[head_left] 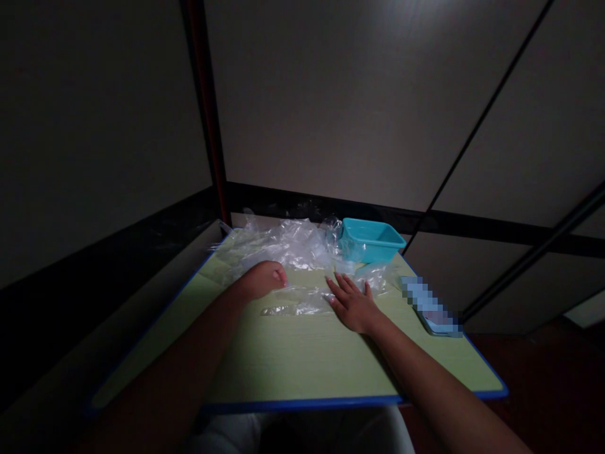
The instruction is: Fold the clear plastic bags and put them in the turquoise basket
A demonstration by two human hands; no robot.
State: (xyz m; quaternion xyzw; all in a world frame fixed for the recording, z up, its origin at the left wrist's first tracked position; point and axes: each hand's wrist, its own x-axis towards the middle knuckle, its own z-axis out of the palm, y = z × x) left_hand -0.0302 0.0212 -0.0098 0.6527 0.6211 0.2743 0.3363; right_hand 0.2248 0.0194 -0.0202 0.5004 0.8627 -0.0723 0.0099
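A clear plastic bag (pixel 302 302) lies flattened across the middle of the table. My left hand (pixel 265 279) is closed at its upper left edge, thumb and fingers pinched together on the film. On the bag's right end my right hand (pixel 353 308) rests palm down, fingers spread. Behind both hands spreads a crumpled heap of clear plastic bags (pixel 302 243). More clear film (pixel 377 277) lies just beyond my right fingertips, and a turquoise plastic tub (pixel 373 243) stands behind it.
The small pale green table (pixel 293 359) has a blue rim. Near its right edge lies a phone-like flat device (pixel 432 309), its screen blurred out. Panelled walls (pixel 321 101) close in behind and at left. My legs are under the front edge.
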